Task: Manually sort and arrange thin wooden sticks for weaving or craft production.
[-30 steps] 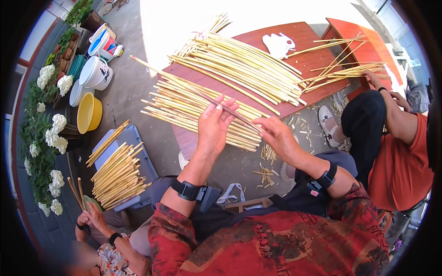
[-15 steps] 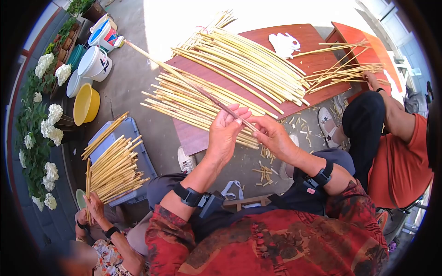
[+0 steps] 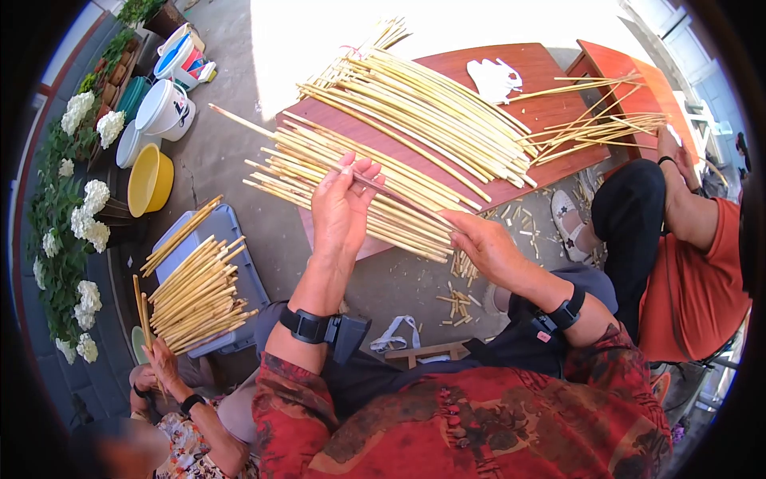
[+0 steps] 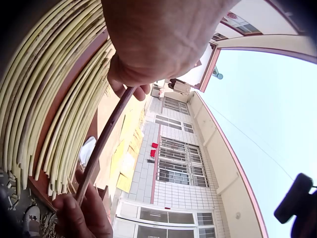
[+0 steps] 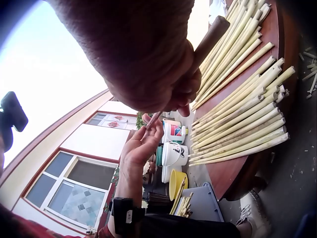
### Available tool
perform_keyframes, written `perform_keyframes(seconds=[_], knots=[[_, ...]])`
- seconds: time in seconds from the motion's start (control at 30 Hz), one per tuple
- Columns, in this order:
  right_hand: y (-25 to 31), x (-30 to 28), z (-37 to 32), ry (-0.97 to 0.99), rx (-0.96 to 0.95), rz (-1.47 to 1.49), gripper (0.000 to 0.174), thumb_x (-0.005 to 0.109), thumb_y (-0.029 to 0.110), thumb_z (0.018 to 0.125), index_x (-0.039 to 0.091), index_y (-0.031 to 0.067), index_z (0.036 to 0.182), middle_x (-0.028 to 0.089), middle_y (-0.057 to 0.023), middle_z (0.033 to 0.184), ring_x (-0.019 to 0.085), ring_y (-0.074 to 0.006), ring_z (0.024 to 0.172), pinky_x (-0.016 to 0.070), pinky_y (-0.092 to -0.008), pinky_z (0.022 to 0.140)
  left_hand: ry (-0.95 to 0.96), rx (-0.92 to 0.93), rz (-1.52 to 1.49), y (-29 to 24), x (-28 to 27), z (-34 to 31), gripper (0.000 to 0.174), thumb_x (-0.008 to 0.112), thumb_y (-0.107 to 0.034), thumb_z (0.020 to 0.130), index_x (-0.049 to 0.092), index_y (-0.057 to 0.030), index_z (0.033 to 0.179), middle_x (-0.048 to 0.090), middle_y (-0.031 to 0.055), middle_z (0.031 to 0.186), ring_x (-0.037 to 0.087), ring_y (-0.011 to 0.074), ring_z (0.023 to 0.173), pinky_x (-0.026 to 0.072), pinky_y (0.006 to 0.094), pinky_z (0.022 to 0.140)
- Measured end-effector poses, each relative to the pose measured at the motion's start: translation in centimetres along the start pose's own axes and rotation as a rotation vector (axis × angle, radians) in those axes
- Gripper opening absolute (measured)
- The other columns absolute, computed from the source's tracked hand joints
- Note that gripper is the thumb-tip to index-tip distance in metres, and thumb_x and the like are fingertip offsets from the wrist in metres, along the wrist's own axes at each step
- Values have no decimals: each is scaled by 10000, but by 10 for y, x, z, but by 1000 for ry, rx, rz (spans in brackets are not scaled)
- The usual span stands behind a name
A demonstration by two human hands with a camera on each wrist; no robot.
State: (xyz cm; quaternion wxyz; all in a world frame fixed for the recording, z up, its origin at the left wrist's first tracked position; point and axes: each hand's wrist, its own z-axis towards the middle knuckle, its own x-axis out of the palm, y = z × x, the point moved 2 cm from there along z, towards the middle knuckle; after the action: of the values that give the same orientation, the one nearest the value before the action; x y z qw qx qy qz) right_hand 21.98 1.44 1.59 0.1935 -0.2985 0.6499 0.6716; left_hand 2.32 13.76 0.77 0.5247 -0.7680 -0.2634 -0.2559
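Note:
A long thin brownish stick runs from over the pavement back towards me. My left hand pinches it midway, fingers pointing up, above a pile of pale peeled sticks on the red-brown table. My right hand grips its near end at the table's front edge. In the left wrist view the stick passes under my fingertips down to the right hand. The right wrist view shows the stick leaving my curled fingers, with the left hand beyond.
A larger stick pile and a white glove lie further back on the table. A blue crate of cut sticks, a yellow basin and white buckets stand left. A person in orange sits right; another person's hand holds sticks at lower left.
My left hand has slid up the stick, away from the right hand and out over the pile. The stick's far tip has dropped lower. The right hand has barely moved.

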Motion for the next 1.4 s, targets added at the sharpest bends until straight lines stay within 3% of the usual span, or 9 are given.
perform_keyframes(seconds=[0.27, 0.43, 0.57, 0.67, 0.73, 0.8, 1.0, 1.13, 1.4], knots=[[-12, -19, -2, 63, 17, -141, 353, 548, 34, 765, 497, 93, 1109, 560, -165, 990, 542, -332, 874, 446, -343, 729, -137, 168, -113, -44, -28, 26, 269, 374, -66, 879, 404, 71, 1108, 524, 158, 947, 540, 253, 901, 471, 403, 824], [-16, -11, -1, 31, 47, -20, 322, 523, 35, 797, 488, 58, 1117, 577, -147, 962, 571, -269, 857, 442, -319, 713, 76, 27, 5, -13, -10, 11, 287, 374, -70, 879, 393, 68, 1129, 516, 173, 994, 519, 281, 968, 448, 425, 855], [-15, -6, 3, -28, 18, 116, 309, 519, 66, 791, 497, 54, 1100, 573, -157, 938, 557, -311, 860, 441, -341, 729, 170, -15, 55, -4, -3, 5, 310, 386, -81, 876, 390, 68, 1148, 506, 187, 1043, 496, 298, 1023, 426, 442, 881], [-11, -5, 6, 30, 58, 191, 306, 499, 77, 820, 491, 44, 1125, 580, -133, 871, 574, -239, 765, 446, -303, 690, 128, 37, 28, -11, -4, 8, 313, 384, -86, 878, 390, 66, 1151, 505, 186, 1044, 501, 292, 1010, 428, 443, 877], [-2, -7, 6, 200, 202, 251, 304, 476, 83, 846, 477, 40, 1147, 560, -101, 806, 533, -158, 652, 444, -269, 635, 93, 71, 8, -17, -7, 9, 311, 382, -89, 879, 394, 64, 1149, 504, 184, 1045, 504, 287, 1002, 429, 443, 875], [-5, -5, 6, 177, 152, 271, 295, 468, 91, 859, 476, 35, 1148, 535, -78, 767, 473, -110, 595, 435, -248, 599, 40, 102, -5, -26, -11, 10, 300, 380, -88, 879, 404, 61, 1139, 504, 175, 1038, 507, 272, 988, 434, 434, 869], [-14, -8, 1, 242, 146, 320, 296, 493, 85, 842, 490, 36, 1134, 564, -86, 817, 496, -127, 624, 442, -253, 626, -102, 265, -121, -74, -36, 30, 282, 363, -96, 885, 404, 55, 1119, 515, 141, 960, 534, 234, 877, 473, 407, 807], [-15, -9, -1, 194, 86, 214, 297, 518, 67, 814, 506, 37, 1109, 586, -128, 941, 563, -210, 753, 445, -289, 689, -117, 315, -180, -76, -37, 33, 283, 354, -109, 891, 409, 51, 1118, 513, 130, 937, 531, 222, 869, 475, 394, 804], [-23, -4, 2, 12, 30, 109, 285, 517, 43, 796, 514, 44, 1082, 573, -160, 951, 561, -307, 856, 440, -328, 721, 50, 91, 18, -2, -6, 15, 305, 329, -116, 897, 399, 45, 1147, 517, 153, 998, 521, 242, 943, 443, 387, 839]])
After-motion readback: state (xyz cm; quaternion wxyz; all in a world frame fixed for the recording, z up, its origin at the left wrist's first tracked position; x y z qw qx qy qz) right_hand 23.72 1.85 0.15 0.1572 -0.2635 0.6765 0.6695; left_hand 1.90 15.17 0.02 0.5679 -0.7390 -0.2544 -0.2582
